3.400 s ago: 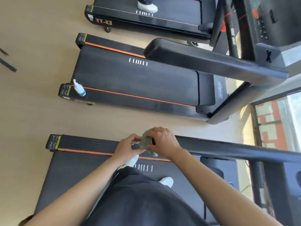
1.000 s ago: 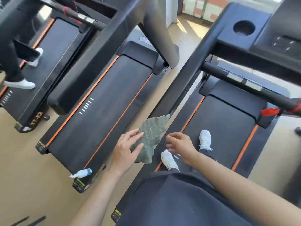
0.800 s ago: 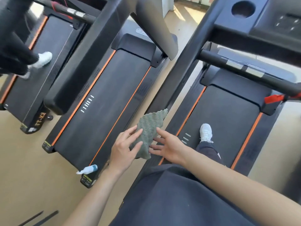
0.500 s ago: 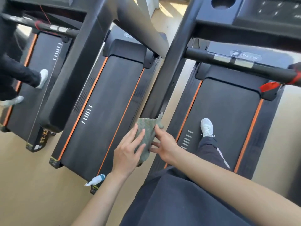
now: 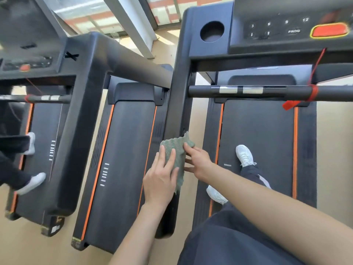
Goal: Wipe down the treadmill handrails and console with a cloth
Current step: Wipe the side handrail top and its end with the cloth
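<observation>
One rail under way, early by my judgement | cloth [image 5: 174, 153] draped over left handrail [image 5: 178, 111], long axis along the rail, top corner pointing toward console [image 5: 286, 29] | left hand [image 5: 162, 176] flat, fingers spread, pressing cloth | right hand [image 5: 198, 159] with straight fingers touching its right edge | console, crossbar [image 5: 271, 90] — likely left to wipe

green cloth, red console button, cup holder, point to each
green cloth [image 5: 178, 147]: head view, its ridged upper middle
red button [image 5: 329, 30]: head view, centre of its face
cup holder [image 5: 212, 31]: head view, inside the round hole
</observation>
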### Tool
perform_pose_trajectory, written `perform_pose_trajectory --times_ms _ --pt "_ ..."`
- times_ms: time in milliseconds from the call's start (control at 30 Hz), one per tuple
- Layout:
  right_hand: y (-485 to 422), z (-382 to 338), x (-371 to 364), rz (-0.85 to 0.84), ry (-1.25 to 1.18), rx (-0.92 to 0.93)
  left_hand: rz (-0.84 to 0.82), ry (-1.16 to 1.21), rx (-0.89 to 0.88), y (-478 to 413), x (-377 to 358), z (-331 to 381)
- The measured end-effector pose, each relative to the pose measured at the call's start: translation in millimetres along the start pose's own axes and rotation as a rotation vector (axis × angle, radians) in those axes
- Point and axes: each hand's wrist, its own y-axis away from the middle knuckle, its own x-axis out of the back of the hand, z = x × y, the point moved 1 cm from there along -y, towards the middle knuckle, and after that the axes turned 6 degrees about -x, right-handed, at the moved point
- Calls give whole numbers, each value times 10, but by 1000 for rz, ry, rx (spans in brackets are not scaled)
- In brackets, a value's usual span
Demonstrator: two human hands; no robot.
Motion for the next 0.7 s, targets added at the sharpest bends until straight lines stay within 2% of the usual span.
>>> perform_pose_trajectory --times_ms 400,700 --pt "-506 -829 -78 5 -81 38 -4 -3 -97 -1283 186 75" --pt "-713 -1303 -62 -14 -71 103 -31 -16 -129 -1856 282 116"
